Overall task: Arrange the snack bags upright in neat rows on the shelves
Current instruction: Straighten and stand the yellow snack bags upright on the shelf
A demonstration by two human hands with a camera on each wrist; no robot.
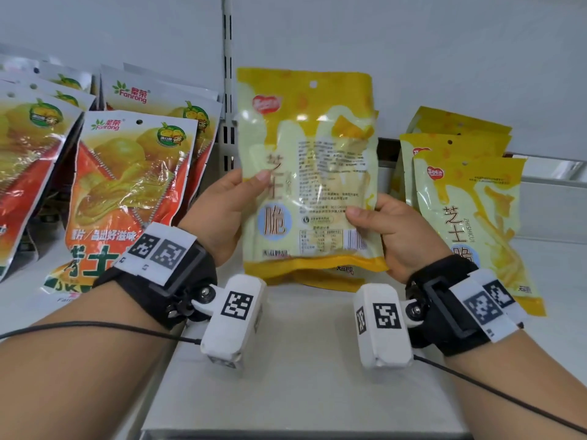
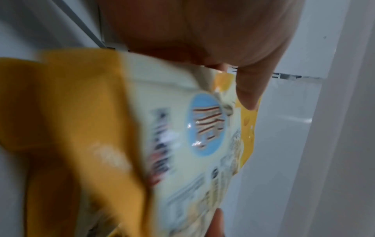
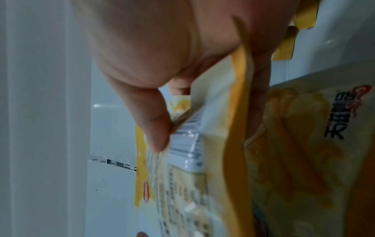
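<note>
I hold a yellow cheese-snack bag (image 1: 309, 173) upright above the white shelf (image 1: 301, 360), its printed back facing me, with a second like bag showing behind it. My left hand (image 1: 222, 214) grips its left edge, thumb on the front. My right hand (image 1: 397, 230) grips the lower right edge by the barcode. In the left wrist view the bag (image 2: 125, 136) fills the frame under my thumb (image 2: 247, 91). The right wrist view shows my thumb (image 3: 156, 128) pressed on the bag (image 3: 202, 160).
Several yellow bags (image 1: 473, 214) like it lean in a row at the right. Orange and white chip bags (image 1: 127, 192) lean in rows on the left. A slotted upright (image 1: 227, 90) splits the grey back wall. Bare shelf lies under my wrists.
</note>
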